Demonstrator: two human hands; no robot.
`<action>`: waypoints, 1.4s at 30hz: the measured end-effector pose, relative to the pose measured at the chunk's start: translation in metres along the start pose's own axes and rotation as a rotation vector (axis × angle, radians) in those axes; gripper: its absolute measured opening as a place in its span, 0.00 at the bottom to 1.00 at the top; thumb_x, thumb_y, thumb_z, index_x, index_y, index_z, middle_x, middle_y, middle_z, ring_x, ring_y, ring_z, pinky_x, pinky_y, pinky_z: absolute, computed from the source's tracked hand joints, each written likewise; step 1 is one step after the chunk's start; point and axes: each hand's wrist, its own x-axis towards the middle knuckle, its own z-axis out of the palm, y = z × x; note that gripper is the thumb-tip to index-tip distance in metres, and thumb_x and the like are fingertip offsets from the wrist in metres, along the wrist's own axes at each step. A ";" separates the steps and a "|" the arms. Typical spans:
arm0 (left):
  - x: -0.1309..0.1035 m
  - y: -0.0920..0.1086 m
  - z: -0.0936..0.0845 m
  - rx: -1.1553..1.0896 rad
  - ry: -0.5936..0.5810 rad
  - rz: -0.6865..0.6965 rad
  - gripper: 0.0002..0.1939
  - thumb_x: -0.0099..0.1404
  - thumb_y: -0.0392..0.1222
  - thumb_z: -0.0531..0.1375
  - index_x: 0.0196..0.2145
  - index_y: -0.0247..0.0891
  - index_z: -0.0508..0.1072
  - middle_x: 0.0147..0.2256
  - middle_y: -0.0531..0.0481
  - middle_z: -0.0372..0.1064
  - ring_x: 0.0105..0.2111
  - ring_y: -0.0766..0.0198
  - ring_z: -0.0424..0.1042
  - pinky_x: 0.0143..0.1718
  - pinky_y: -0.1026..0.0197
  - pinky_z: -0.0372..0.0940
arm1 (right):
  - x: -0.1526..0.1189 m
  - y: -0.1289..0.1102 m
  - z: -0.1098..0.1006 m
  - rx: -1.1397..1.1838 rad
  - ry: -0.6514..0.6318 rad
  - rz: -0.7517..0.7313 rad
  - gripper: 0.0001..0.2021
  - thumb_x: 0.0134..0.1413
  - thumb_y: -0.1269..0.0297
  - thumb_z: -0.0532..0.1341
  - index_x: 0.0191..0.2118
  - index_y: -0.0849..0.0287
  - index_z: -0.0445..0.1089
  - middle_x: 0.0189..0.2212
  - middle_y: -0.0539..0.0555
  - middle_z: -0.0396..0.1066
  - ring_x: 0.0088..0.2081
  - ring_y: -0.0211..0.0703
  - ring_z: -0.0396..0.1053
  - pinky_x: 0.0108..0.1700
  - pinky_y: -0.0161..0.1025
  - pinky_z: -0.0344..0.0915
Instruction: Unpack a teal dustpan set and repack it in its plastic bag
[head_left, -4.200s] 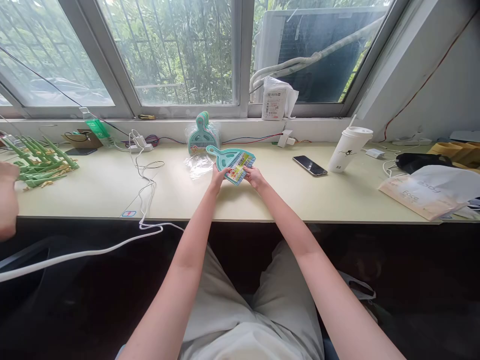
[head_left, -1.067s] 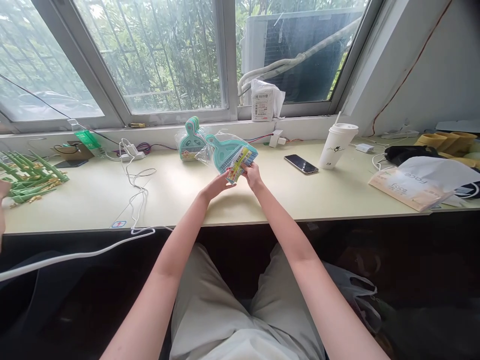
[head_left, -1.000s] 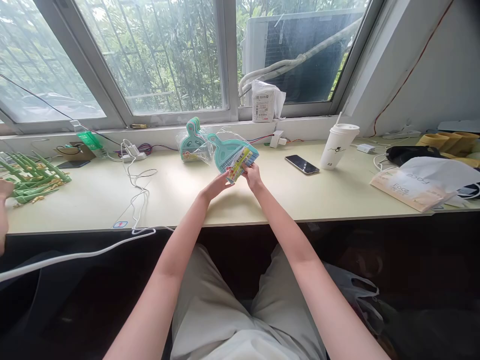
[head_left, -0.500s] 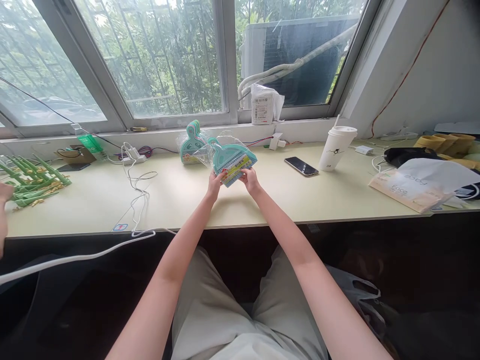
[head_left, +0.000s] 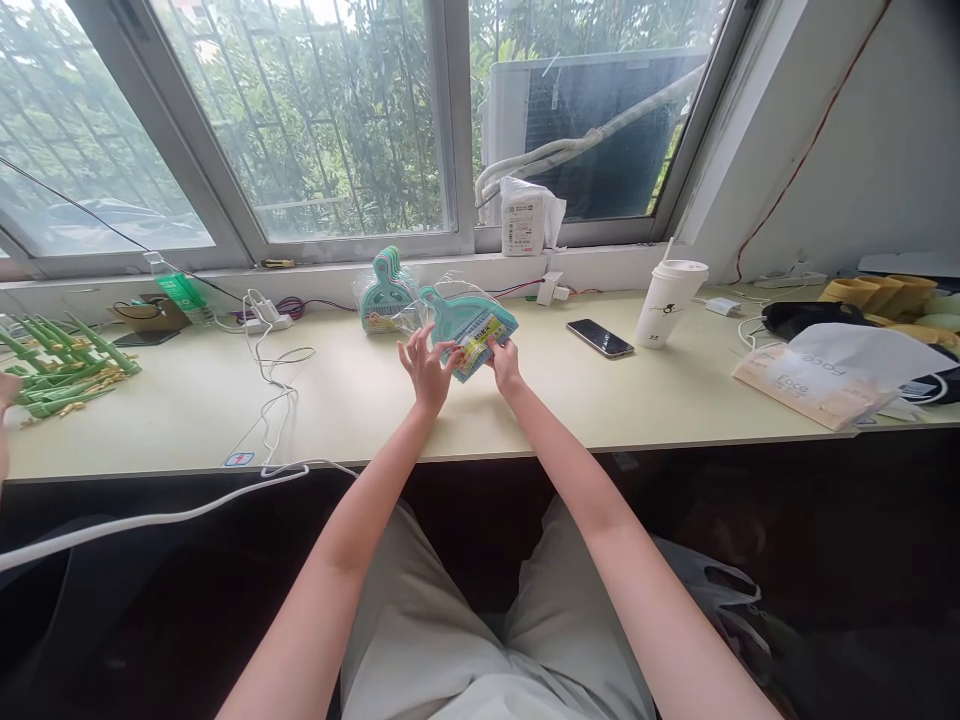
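A teal mini dustpan-and-brush set in clear plastic, with a yellow and blue label, is held tilted above the front of the desk. My right hand grips its lower right edge, thumb on top. At the lower left side of the pack, my left hand has its fingers raised and spread; its thumb and forefinger are close to the label, and whether they touch it I cannot tell. Just behind on the left stands a stack of similar wrapped teal dustpan sets, with pink and white handle edges showing.
Right of the pack lie a phone and a white cup with a straw. A tissue pack is farther right. White cables run over the desk's left part, near green stalk-like pieces and another person's hand.
My left hand has loosened from the pack's edge and spread its fingers. My right hand keeps its grip, and the pack has tilted slightly. The view has shifted a little.
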 end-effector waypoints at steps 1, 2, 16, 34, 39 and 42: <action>0.000 -0.002 0.001 0.045 -0.009 0.021 0.14 0.67 0.50 0.58 0.46 0.47 0.76 0.59 0.43 0.63 0.65 0.44 0.51 0.65 0.38 0.40 | 0.000 0.001 0.000 -0.006 -0.002 -0.004 0.04 0.56 0.66 0.61 0.38 0.58 0.67 0.40 0.52 0.76 0.38 0.39 0.74 0.43 0.42 0.75; 0.000 -0.005 0.002 0.082 -0.013 0.034 0.13 0.68 0.49 0.56 0.44 0.47 0.77 0.53 0.42 0.68 0.61 0.45 0.56 0.64 0.39 0.43 | 0.001 0.001 -0.001 -0.013 -0.002 -0.005 0.05 0.55 0.65 0.62 0.37 0.58 0.67 0.40 0.52 0.76 0.38 0.39 0.74 0.43 0.42 0.75; 0.000 -0.013 0.014 0.289 -0.249 0.297 0.19 0.70 0.39 0.47 0.46 0.44 0.78 0.43 0.38 0.70 0.47 0.48 0.67 0.50 0.47 0.60 | 0.002 0.004 -0.002 -0.058 0.087 0.022 0.06 0.52 0.64 0.62 0.37 0.58 0.68 0.36 0.52 0.75 0.36 0.39 0.73 0.39 0.39 0.74; -0.007 0.001 0.009 0.289 -0.165 0.309 0.18 0.64 0.35 0.53 0.48 0.45 0.75 0.59 0.40 0.62 0.61 0.45 0.57 0.60 0.42 0.50 | -0.007 0.000 0.001 -0.212 -0.060 -0.076 0.09 0.52 0.60 0.63 0.38 0.56 0.68 0.36 0.52 0.75 0.34 0.39 0.72 0.36 0.38 0.73; -0.004 0.004 0.010 0.206 -0.109 0.275 0.19 0.66 0.34 0.52 0.52 0.44 0.73 0.64 0.42 0.56 0.66 0.47 0.49 0.65 0.41 0.45 | -0.017 0.002 0.009 -0.292 -0.256 -0.097 0.11 0.48 0.58 0.66 0.36 0.56 0.70 0.28 0.47 0.73 0.30 0.37 0.69 0.34 0.35 0.70; -0.002 -0.003 0.012 0.191 -0.094 0.264 0.21 0.68 0.34 0.48 0.55 0.41 0.71 0.63 0.38 0.57 0.64 0.48 0.55 0.63 0.43 0.52 | -0.018 0.004 0.010 -0.309 -0.277 -0.121 0.13 0.47 0.56 0.66 0.37 0.56 0.69 0.28 0.47 0.72 0.29 0.37 0.68 0.32 0.34 0.69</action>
